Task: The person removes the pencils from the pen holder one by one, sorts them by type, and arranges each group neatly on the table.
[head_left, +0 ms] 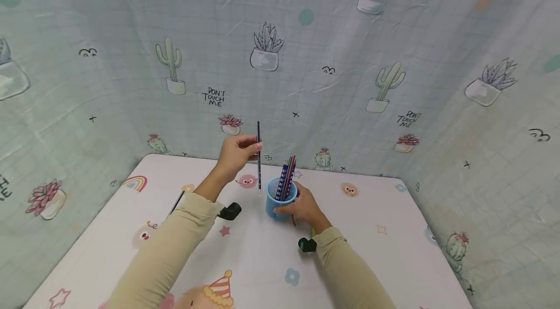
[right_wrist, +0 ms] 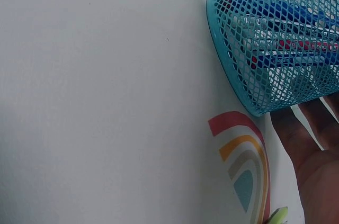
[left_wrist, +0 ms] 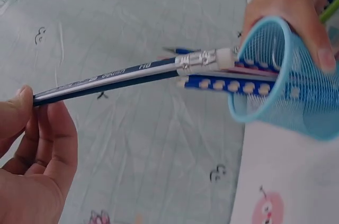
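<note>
My left hand point(head_left: 238, 154) pinches a dark blue pencil point(head_left: 259, 170) near its upper part, between thumb and fingers. The pencil hangs upright, its white eraser end point(left_wrist: 225, 59) downward, just left of the cup's rim in the head view. A light blue mesh pencil cup point(head_left: 274, 211) stands on the table, gripped round its right side by my right hand point(head_left: 307, 207). Several pencils point(head_left: 285, 180), some blue with white dots, lean inside the cup. Through the mesh in the right wrist view their lower ends point(right_wrist: 286, 59) show, one of them red.
The table point(head_left: 367, 231) has a white cover printed with cartoons, and a cactus-print cloth point(head_left: 297, 90) hangs behind it. A thin dark stick point(head_left: 176, 203) lies left, partly behind my left sleeve. Beside my right wrist is a narrow green thing point(head_left: 312, 232). Dark devices point(head_left: 231, 211) sit at both wrists.
</note>
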`<state>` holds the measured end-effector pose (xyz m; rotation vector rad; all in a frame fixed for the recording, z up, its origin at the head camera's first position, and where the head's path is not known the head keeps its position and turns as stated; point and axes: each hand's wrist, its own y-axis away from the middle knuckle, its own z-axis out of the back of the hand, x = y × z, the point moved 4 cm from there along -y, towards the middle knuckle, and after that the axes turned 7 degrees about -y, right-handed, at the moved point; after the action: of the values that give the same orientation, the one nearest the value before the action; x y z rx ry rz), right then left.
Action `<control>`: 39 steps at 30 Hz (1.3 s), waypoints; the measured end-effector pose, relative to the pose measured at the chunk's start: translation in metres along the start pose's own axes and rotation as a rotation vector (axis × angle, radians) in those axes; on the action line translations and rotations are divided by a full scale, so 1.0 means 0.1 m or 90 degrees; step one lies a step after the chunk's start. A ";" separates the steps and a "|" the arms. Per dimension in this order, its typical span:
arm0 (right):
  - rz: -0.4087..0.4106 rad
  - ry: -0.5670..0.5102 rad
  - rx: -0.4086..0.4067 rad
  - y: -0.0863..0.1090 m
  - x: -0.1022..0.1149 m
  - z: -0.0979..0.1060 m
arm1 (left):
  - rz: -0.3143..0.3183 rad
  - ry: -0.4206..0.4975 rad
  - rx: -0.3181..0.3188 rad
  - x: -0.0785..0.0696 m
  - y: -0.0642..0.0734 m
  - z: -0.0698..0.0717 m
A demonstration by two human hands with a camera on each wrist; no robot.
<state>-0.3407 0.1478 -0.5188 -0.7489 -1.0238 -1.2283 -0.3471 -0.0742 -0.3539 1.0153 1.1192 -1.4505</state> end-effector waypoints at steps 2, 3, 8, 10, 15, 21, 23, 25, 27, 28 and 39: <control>0.001 0.000 -0.004 0.00 0.01 0.01 | 0.001 -0.005 0.003 0.04 0.01 0.10; 0.002 0.001 -0.008 -0.01 0.01 0.02 | 0.004 -0.013 0.006 0.06 0.02 0.14; 0.004 0.010 -0.004 -0.01 0.01 0.02 | 0.045 -0.067 0.027 0.20 0.07 0.37; 0.003 0.007 0.000 0.00 0.00 0.01 | 0.063 -0.088 0.037 0.25 0.10 0.46; 0.010 -0.007 0.000 0.01 0.02 0.00 | 0.091 -0.117 0.054 0.37 0.16 0.69; 0.011 -0.003 0.000 0.00 0.02 0.00 | 0.114 -0.164 0.074 0.53 0.24 0.90; 0.010 -0.002 0.001 -0.01 0.01 0.00 | 0.117 -0.176 0.077 0.58 0.28 0.96; 0.011 -0.001 0.002 -0.01 0.00 -0.01 | 0.123 -0.189 0.077 0.63 0.31 1.00; 0.009 -0.003 0.002 -0.02 -0.01 -0.01 | 0.127 -0.194 0.078 0.67 0.34 1.04; 0.009 -0.005 0.002 -0.02 -0.01 -0.01 | 0.131 -0.196 0.078 0.69 0.35 1.06; 0.011 -0.014 0.000 -0.01 0.02 0.00 | 0.152 -0.203 0.085 0.85 0.51 1.23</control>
<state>-0.3412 0.1470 -0.5174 -0.7706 -1.0338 -1.2074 -0.3141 -0.2158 -0.4164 0.9333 0.6566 -1.4439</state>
